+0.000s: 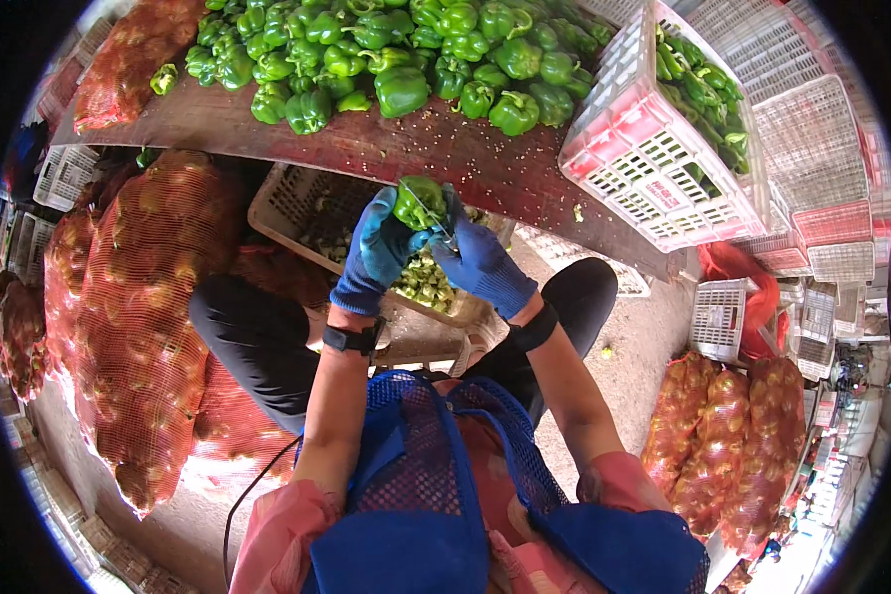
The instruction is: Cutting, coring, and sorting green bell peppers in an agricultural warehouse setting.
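A green bell pepper (421, 202) is held up over the crate between my legs. My left hand (378, 247), in a blue glove, is closed around its left side and underside. My right hand (483, 265), also gloved in blue, is closed at the pepper's right side. A thin, shiny blade, apparently a small knife (448, 241), runs from the right fingers across the pepper; its handle is hidden in the hand. Below the hands, a plastic crate (275, 210) contains pale green pepper trimmings (424, 280).
Whole green bell peppers (401, 91) are heaped on the table (218, 124) ahead. A white-and-pink crate (653, 163) of green peppers stands at its right end. Full red mesh sacks stand at left (148, 307) and right (718, 436). Stacked crates (812, 148) fill the far right.
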`<state>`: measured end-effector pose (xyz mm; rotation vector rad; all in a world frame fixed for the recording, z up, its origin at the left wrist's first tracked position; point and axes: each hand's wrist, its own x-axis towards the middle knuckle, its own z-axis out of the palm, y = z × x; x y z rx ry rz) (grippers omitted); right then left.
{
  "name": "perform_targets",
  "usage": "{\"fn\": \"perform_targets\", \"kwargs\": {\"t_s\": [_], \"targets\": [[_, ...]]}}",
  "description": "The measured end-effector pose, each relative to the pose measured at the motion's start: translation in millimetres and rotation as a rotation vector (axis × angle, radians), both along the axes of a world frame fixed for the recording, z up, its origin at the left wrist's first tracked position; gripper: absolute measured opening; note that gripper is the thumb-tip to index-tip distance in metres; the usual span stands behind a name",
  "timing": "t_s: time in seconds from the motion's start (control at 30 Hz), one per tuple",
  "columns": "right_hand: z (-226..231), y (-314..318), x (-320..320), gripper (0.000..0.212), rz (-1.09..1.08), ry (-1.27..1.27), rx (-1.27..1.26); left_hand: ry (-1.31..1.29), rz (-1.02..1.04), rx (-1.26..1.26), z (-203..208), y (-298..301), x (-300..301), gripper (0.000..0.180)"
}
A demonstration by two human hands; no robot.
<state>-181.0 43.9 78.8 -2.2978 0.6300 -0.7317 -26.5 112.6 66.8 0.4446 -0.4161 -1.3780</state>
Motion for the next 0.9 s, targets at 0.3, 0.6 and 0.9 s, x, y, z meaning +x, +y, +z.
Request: {"fn": "perform_targets", "kwargs": {"t_s": [0.3, 0.6, 0.9], "targets": [[7, 10, 15, 0.031, -0.113, 0.219, 0.092, -0.260, 0.152, 0.178, -44, 0, 9, 0.046], [-4, 9, 8, 0.083, -0.133, 0.155, -0.043, 0.020, 0.017, -0.005, -19, -3, 8, 0.046], [-4, 8, 6, 0.071, -0.098, 0.205, -0.015, -0.028, 0.134, -0.010, -30, -7, -3, 0.042]]}}
